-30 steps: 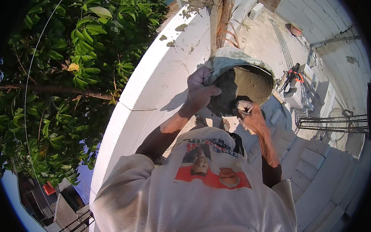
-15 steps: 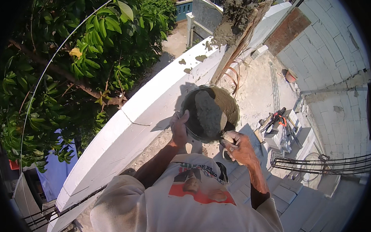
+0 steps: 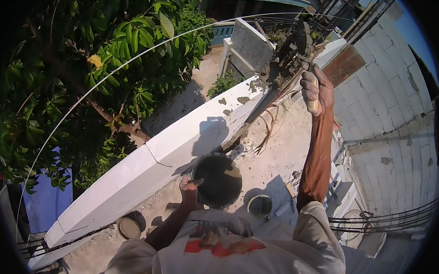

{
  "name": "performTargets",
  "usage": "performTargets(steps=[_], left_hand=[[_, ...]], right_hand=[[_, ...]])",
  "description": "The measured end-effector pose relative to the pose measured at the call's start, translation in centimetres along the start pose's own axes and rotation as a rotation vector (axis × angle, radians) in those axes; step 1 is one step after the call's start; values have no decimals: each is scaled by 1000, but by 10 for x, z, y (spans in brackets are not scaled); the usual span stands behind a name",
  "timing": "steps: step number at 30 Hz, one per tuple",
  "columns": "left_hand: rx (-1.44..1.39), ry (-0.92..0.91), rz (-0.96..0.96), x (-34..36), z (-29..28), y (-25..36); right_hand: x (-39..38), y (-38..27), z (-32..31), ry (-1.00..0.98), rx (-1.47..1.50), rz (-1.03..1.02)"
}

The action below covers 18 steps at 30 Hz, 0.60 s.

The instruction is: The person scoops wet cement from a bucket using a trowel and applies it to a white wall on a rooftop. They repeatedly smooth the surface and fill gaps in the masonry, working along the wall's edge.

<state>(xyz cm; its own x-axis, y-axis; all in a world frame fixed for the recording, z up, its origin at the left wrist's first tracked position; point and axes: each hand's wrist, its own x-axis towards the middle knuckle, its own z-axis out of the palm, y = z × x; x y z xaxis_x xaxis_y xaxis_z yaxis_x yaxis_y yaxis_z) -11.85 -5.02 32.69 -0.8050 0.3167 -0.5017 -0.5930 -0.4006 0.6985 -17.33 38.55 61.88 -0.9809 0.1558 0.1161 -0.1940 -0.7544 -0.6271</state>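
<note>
My left hand (image 3: 188,191) grips the near left rim of a dark round bucket (image 3: 220,181), its thumb over the edge. The bucket's inside is in shadow, so its contents are hard to make out. My right hand (image 3: 318,89) is stretched far forward, fingers wrapped around the light wooden handle of a trowel (image 3: 313,106). The trowel's blade is hard to tell from the dark wet mortar (image 3: 281,71) beyond the hand. That mortar is heaped at the far end of a white block wall (image 3: 180,133), with several splats on the wall's top.
A second small bucket (image 3: 259,206) and a round container (image 3: 129,228) stand on the floor. Leafy branches (image 3: 143,33) crowd the wall's left side. A pale block wall (image 3: 386,73) rises at right, and dark rods (image 3: 387,220) jut in lower right. A thin white line (image 3: 96,83) arcs overhead.
My right hand has moved from beside the bucket up and forward to the mortar heap, with the trowel. The bucket in my left hand sits lower and further left in view.
</note>
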Motion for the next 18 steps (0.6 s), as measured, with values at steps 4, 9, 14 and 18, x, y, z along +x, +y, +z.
performTargets(steps=[4, 9, 14, 18], left_hand=[[-8, -32, 32, 16, -10, -9], [106, 0, 65, 31, 17, -4], [376, -139, 135, 56, 33, -10], [320, -324, 109, 43, 92, 24]], right_hand=[[-25, -5, 33, -149, -143, -210], [-122, 68, 42, 313, -677, -166], [-234, 160, 10, 354, -1328, 391], [-267, 215, -16, 442, -1837, 545]])
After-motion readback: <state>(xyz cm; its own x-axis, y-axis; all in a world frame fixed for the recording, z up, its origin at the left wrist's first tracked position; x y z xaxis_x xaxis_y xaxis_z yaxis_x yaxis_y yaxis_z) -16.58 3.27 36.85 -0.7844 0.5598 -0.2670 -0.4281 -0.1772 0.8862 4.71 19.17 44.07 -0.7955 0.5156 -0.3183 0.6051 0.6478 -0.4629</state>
